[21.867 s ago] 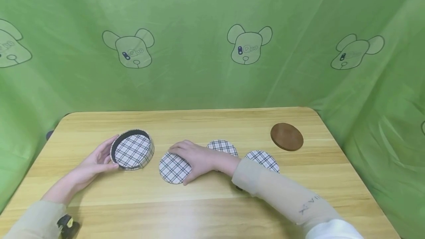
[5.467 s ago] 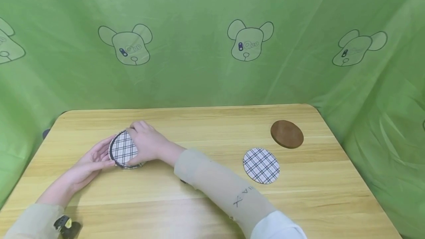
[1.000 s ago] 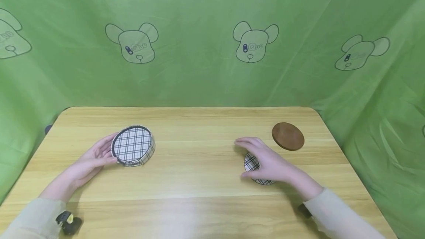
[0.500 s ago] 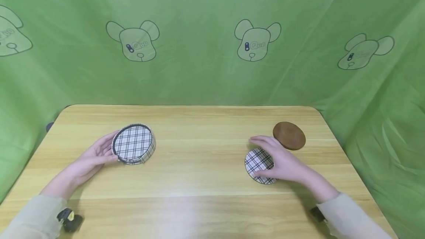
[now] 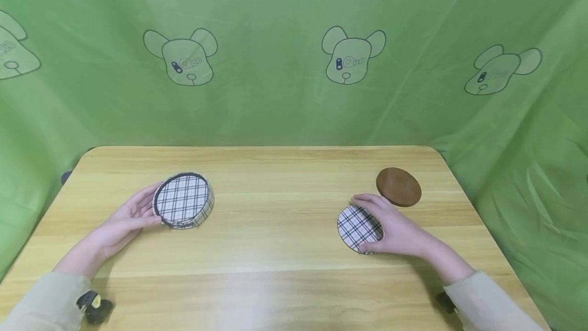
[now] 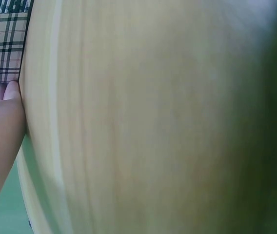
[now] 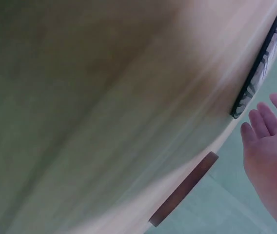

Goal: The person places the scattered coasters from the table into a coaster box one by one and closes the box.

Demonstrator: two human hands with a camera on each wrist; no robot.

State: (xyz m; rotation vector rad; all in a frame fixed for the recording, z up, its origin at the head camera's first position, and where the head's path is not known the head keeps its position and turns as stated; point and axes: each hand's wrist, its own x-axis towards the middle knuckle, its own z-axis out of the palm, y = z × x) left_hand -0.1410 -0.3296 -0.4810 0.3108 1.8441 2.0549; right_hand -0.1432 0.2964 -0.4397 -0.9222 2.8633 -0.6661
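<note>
At the left in the head view, my left hand (image 5: 130, 221) holds a round plaid coaster box (image 5: 204, 213), thumb at its near rim and fingers along its far left side. A plaid coaster (image 5: 182, 199) lies inside it, a little below the rim; anything under that is hidden. In the left wrist view my fingertips meet the wall of the box (image 6: 4, 48). My right hand (image 5: 390, 226) hovers at the right edge of another plaid coaster (image 5: 354, 226), thumb and fingers spread around it. The right wrist view shows a gap between the fingers and this coaster (image 7: 261, 68).
A brown round disc (image 5: 398, 187) lies flat behind my right hand, close to the fingers. Both discs and the box rest on a wood-grain table (image 5: 257, 249). A green curtain (image 5: 271, 91) with printed animal heads hangs around the table.
Two plaid coasters have left the table since the earliest frame, and the one in the box sits higher. My right hand has moved from the box to the last table coaster, then slightly rightward.
</note>
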